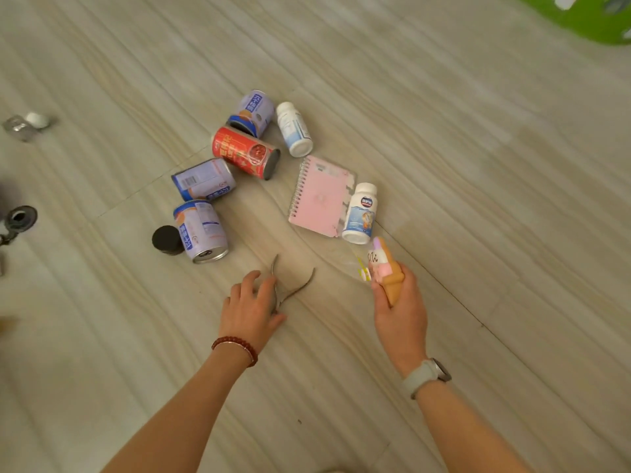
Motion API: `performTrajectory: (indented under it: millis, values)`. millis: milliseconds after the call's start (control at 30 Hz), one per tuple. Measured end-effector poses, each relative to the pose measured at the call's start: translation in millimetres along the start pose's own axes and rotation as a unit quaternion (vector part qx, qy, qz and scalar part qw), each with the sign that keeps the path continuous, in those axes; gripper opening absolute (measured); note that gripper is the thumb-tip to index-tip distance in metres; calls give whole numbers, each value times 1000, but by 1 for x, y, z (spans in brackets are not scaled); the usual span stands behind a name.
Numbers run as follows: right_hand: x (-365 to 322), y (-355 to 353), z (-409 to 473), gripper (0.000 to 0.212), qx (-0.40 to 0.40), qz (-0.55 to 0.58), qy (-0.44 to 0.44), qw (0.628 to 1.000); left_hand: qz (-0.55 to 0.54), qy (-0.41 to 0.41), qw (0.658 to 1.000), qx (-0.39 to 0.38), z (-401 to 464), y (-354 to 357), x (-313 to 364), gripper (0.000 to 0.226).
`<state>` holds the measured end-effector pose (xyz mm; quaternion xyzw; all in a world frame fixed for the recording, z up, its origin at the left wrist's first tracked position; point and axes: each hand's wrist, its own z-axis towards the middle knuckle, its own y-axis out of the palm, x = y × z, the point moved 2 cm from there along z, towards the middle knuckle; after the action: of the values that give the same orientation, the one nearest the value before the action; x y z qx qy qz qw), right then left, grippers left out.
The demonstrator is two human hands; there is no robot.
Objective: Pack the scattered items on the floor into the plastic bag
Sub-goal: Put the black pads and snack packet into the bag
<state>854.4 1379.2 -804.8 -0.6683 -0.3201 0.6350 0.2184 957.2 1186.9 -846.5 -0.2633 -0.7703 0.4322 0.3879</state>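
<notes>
The left hand (251, 300) rests half-curled on the floor (478, 199), fingers touching the metal nippers (290, 285) whose 2 handles splay up-right away from it, while the right hand (397, 310) clasps an ice-cream squishy toy (387, 269).

Only 1 view: head-worn, wide-angle, looking steeply down and forward from close above onto pale wood-grain plank floor (444, 165), both forearms reaching in from bottom edge.
</notes>
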Motion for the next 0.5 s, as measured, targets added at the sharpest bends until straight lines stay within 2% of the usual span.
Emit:
performTrajectory:
  millis: [33, 100, 200, 267, 333, 500]
  values:
    - [-8, 10, -4, 40, -8, 13, 0, 1000, 31, -6, 999, -8, -4, 0, -3, 67]
    - [-16, 27, -12, 39, -13, 33, 9, 999, 46, -13, 999, 10, -7, 3, -4, 71]
    - [-16, 42, -26, 38, -38, 45, 14, 998, 5, -20, 998, 64, 2, 11, -4, 48]
    - [-11, 45, -38, 39, -71, 45, 3, 996, 0, -47, 998, 34, 6, 13, -2, 29]
    - [-10, 44, -49, 40, -89, 49, 0, 995, 24, -55, 998, 12, 2, 13, -5, 25]
    - [-30, 38, -59, 40, -75, 86, -20, 993, 61, 34, 998, 10, -18, -39, -29, 27]
